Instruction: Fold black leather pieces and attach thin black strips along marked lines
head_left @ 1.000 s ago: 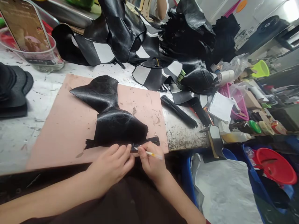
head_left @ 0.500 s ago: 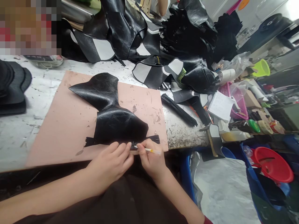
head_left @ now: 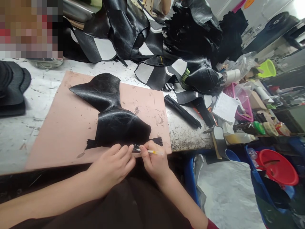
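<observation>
A black leather piece (head_left: 124,127), glossy and pointed at its far left end, lies on a pink cutting mat (head_left: 64,117). Under its near edge runs a black zipper tape (head_left: 156,141), with pinked ends poking out on both sides. My left hand (head_left: 113,165) has its fingers bent together and pressed down on the tape by the mat's front edge. Pinched in my right hand (head_left: 154,160) is a thin white pen (head_left: 150,151) with a yellow part. Its tip points left at the tape, close to my left fingertips. The fingers partly hide the tape.
Stacked black pieces (head_left: 13,89) sit at the left. Black leather parts with white patches (head_left: 105,49) pile up along the back. To the right are a spiral notebook (head_left: 224,108), a pink basket (head_left: 247,108), bottles, and a red basin (head_left: 277,167) below table level.
The pen has tilted slightly in my right hand, its rear end now closer to the palm. Both hands and the leather piece stay practically in place.
</observation>
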Action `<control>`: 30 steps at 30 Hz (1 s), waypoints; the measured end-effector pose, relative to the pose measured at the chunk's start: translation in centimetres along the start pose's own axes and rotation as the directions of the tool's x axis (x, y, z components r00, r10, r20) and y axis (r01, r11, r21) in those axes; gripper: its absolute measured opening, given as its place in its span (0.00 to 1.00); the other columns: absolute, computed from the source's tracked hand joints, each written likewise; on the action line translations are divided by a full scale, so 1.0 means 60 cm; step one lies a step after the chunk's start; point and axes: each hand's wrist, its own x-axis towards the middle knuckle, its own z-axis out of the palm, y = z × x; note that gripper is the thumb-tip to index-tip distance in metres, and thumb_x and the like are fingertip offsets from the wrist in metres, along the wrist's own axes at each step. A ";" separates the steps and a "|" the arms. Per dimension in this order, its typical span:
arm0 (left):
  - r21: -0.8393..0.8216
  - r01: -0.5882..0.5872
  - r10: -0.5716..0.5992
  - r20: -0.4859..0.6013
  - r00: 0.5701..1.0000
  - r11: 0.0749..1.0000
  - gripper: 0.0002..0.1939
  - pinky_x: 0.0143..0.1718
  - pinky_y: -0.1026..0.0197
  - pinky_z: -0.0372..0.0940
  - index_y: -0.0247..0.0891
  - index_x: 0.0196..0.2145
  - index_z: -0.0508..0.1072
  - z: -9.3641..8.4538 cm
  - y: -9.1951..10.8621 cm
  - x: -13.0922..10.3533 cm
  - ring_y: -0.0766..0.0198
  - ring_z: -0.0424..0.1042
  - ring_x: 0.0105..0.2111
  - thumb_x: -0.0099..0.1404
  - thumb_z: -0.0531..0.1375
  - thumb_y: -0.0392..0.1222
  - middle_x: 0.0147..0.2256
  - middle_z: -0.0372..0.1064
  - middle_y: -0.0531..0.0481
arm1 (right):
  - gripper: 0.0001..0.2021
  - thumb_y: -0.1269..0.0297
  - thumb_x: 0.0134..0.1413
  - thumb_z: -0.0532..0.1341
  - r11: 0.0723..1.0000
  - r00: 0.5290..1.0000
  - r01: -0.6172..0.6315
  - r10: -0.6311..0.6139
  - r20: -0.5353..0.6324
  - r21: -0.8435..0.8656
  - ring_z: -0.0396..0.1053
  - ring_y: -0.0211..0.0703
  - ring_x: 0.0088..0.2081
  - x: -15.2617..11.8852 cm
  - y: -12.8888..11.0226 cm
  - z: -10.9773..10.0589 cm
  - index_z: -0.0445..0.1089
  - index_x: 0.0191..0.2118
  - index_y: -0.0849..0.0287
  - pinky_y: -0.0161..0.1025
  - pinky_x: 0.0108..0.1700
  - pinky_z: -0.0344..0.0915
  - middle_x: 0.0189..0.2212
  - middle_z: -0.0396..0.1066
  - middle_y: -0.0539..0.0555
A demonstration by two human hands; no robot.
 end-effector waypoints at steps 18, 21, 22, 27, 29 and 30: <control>0.007 -0.014 0.014 0.013 1.000 1.000 0.09 0.36 0.55 0.57 0.36 0.36 0.71 -0.006 -0.001 0.003 0.57 0.67 0.36 0.60 0.53 0.39 0.39 0.72 0.42 | 0.15 0.64 0.61 0.48 0.990 0.990 -0.130 0.127 0.054 0.052 0.65 0.37 0.21 -0.001 0.001 0.001 0.60 0.24 0.59 0.32 0.25 0.59 0.18 0.66 0.51; 0.007 -0.012 0.011 0.020 1.000 1.000 0.09 0.35 0.55 0.57 0.36 0.36 0.71 -0.006 -0.001 0.005 0.57 0.67 0.36 0.61 0.53 0.38 0.38 0.72 0.43 | 0.15 0.64 0.61 0.48 0.984 0.985 -0.165 0.161 0.069 0.061 0.66 0.36 0.21 0.000 0.000 0.001 0.60 0.24 0.59 0.32 0.26 0.59 0.18 0.66 0.50; 0.007 -0.011 0.011 0.020 1.000 1.000 0.09 0.35 0.55 0.57 0.36 0.36 0.71 -0.006 -0.001 0.005 0.57 0.67 0.36 0.61 0.52 0.38 0.37 0.72 0.43 | 0.15 0.63 0.61 0.48 0.983 0.983 -0.173 0.169 0.073 0.061 0.66 0.36 0.21 0.000 -0.001 0.000 0.60 0.24 0.58 0.32 0.26 0.59 0.18 0.66 0.50; 0.009 -0.011 0.011 0.025 1.000 1.000 0.09 0.36 0.55 0.57 0.37 0.36 0.71 -0.003 -0.001 0.003 0.57 0.66 0.37 0.62 0.52 0.38 0.38 0.72 0.43 | 0.15 0.62 0.61 0.47 0.979 0.978 -0.199 0.195 0.078 0.053 0.65 0.36 0.21 0.002 -0.004 -0.001 0.60 0.24 0.58 0.31 0.26 0.59 0.18 0.66 0.50; 0.005 -0.013 0.013 0.028 1.000 1.000 0.09 0.36 0.55 0.57 0.36 0.37 0.71 -0.002 -0.001 0.002 0.57 0.66 0.37 0.61 0.52 0.38 0.38 0.72 0.43 | 0.16 0.62 0.61 0.47 0.976 0.975 -0.209 0.204 0.084 0.053 0.65 0.36 0.21 0.003 -0.004 -0.001 0.60 0.23 0.58 0.31 0.26 0.59 0.18 0.66 0.50; 0.003 -0.013 0.013 0.030 0.999 1.000 0.09 0.36 0.55 0.57 0.36 0.37 0.71 -0.001 -0.001 0.001 0.57 0.66 0.37 0.61 0.52 0.38 0.38 0.72 0.42 | 0.16 0.62 0.61 0.47 0.975 0.974 -0.216 0.211 0.085 0.058 0.65 0.36 0.21 0.003 -0.004 -0.001 0.60 0.24 0.58 0.31 0.26 0.59 0.18 0.66 0.50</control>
